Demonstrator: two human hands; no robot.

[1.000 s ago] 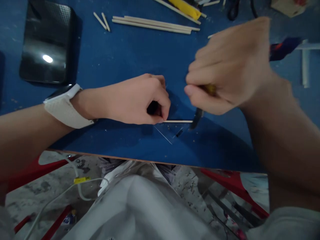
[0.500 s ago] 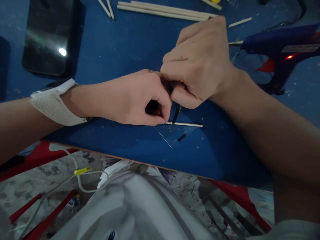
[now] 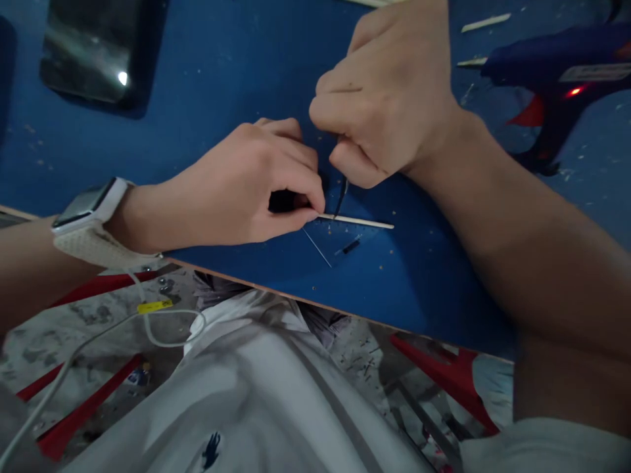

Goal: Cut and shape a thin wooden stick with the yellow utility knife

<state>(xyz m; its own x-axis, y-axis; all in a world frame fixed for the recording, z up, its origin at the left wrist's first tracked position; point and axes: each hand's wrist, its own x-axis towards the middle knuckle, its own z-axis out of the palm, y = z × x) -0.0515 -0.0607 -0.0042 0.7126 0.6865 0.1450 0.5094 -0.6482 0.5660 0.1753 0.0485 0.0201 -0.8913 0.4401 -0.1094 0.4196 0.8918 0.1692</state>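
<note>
Centrally in frame, left fingers (image 3: 309,186) pinch a stick (image 3: 365,223), likely light, stiff, snappable, best held beside the dark tool (image 3: 341,197) right fingers (image 3: 340,112) clench.

"What's the table (image 3: 428,279) like?"
"Blue, with a thin brown edge (image 3: 296,297) and pale specks scattered over it."
"And on it, to the left?"
"A glossy black device (image 3: 93,49) with rounded corners, lying flat."
"To the right?"
"A dark blue glue gun (image 3: 542,62) on its side, red light glowing, a short wooden stick (image 3: 486,23) just beyond its nozzle."
"Near the front?"
"A clear plastic triangle (image 3: 351,246) bearing a dark mark; its full outline is hard to see."
</note>
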